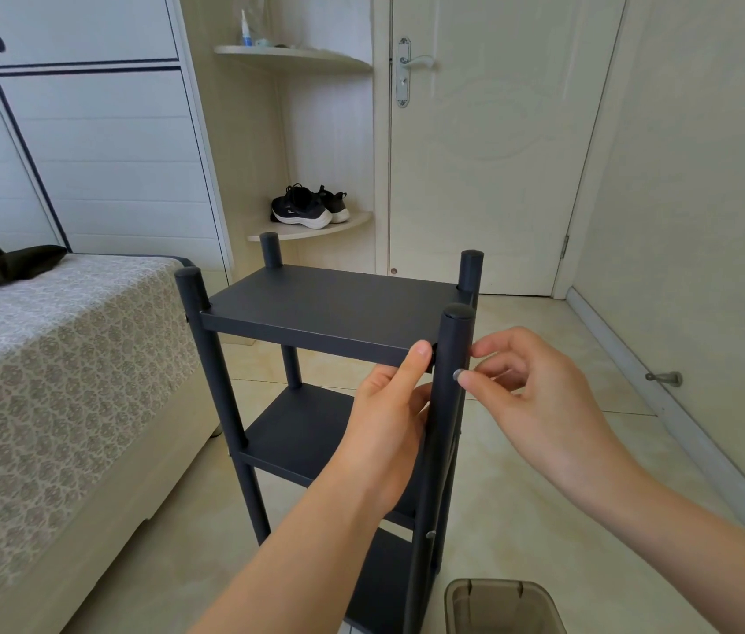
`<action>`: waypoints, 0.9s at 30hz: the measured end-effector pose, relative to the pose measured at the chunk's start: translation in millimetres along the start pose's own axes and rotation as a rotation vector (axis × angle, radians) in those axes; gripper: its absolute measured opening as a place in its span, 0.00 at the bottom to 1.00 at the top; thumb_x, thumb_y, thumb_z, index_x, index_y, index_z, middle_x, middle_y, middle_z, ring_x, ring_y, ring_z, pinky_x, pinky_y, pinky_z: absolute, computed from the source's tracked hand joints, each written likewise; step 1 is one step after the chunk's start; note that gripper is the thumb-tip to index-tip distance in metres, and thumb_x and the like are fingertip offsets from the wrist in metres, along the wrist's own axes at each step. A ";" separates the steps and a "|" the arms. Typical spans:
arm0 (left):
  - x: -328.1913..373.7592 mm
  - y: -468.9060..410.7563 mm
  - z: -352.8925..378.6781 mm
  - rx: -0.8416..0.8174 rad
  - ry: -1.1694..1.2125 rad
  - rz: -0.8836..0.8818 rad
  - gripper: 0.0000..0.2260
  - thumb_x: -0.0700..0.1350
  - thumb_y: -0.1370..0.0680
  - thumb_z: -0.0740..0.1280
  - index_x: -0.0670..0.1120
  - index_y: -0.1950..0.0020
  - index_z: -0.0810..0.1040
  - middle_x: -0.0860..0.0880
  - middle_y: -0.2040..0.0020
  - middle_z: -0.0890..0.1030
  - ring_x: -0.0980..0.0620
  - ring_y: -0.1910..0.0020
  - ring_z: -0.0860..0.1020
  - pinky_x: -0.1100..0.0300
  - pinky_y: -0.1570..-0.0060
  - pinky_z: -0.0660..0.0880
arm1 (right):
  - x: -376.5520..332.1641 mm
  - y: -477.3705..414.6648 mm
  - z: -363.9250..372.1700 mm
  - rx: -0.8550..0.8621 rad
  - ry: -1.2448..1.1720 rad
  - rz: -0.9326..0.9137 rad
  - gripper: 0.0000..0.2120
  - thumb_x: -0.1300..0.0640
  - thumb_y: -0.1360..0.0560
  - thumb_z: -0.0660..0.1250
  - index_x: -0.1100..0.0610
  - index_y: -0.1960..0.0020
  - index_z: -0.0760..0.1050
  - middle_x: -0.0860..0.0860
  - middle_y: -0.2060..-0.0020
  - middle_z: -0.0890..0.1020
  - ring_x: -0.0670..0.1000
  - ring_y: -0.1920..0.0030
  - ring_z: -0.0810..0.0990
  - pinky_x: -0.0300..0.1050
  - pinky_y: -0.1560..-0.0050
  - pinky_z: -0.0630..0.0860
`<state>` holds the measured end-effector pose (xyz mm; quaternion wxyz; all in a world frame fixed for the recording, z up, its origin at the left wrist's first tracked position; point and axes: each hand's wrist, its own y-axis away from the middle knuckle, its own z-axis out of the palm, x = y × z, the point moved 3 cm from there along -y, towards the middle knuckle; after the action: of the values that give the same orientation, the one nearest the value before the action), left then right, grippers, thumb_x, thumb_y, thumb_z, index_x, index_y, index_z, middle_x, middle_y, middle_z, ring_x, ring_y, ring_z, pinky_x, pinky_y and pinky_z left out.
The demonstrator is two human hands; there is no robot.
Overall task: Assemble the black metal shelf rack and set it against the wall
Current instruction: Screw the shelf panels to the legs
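While your left hand (388,418) clamps the shelf (329,308) corner, your right hand (544,400) pinches a screw (458,375) at the post (453,340); thread it in.

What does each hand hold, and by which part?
The left hand grips the top shelf at its front edge, beside the post. The right hand pinches a small silver screw by its head, against that post.

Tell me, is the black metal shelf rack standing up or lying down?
Standing up. The black metal shelf rack has its round posts pointing upward and its flat shelves level, stacked one above another.
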<state>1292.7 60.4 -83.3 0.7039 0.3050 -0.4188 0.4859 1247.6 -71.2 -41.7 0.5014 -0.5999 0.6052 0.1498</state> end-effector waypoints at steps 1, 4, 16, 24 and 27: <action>-0.3 0.0 -0.4 0.002 0.002 -0.005 0.25 0.57 0.24 0.69 0.38 0.38 0.74 0.41 0.40 0.83 0.44 0.39 0.81 0.57 0.49 0.79 | -1.1 0.1 -0.1 0.001 -0.003 0.005 0.10 0.55 0.25 0.72 0.47 0.48 0.74 0.43 0.60 0.81 0.38 0.59 0.78 0.24 0.62 0.70; -2.0 -0.1 -0.7 0.000 -0.029 -0.002 0.19 0.57 0.25 0.69 0.41 0.49 0.74 0.43 0.42 0.84 0.46 0.41 0.83 0.56 0.48 0.79 | -4.6 0.3 1.8 -0.067 -0.030 0.020 0.14 0.56 0.23 0.69 0.43 0.42 0.72 0.40 0.51 0.79 0.39 0.55 0.78 0.26 0.63 0.71; 14.9 14.7 -10.2 -0.033 -0.218 0.001 0.24 0.54 0.28 0.74 0.46 0.35 0.78 0.52 0.41 0.84 0.55 0.39 0.80 0.48 0.29 0.69 | -3.8 -5.2 2.4 -0.339 -0.234 0.092 0.20 0.59 0.19 0.62 0.38 0.33 0.72 0.35 0.43 0.81 0.37 0.41 0.79 0.42 0.40 0.76; 53.5 36.4 -15.8 0.335 -1.383 0.888 0.06 0.51 0.28 0.76 0.51 0.58 0.81 0.57 0.58 0.79 0.57 0.55 0.73 0.68 0.55 0.68 | 1.5 -10.7 -0.6 -0.331 -0.313 0.185 0.20 0.59 0.23 0.69 0.38 0.38 0.77 0.38 0.48 0.84 0.40 0.45 0.81 0.49 0.37 0.76; 51.9 34.9 -5.0 0.265 -1.414 1.032 0.14 0.53 0.29 0.74 0.46 0.49 0.85 0.53 0.50 0.82 0.50 0.45 0.73 0.60 0.47 0.71 | 3.7 -12.2 -2.7 -0.349 -0.373 0.236 0.20 0.59 0.25 0.71 0.41 0.37 0.78 0.43 0.47 0.85 0.44 0.43 0.81 0.52 0.35 0.75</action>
<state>1270.6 98.7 -38.9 -0.0678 0.3859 -0.7817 0.4853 1258.0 -78.3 -38.2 0.4723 -0.5646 0.5331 0.4170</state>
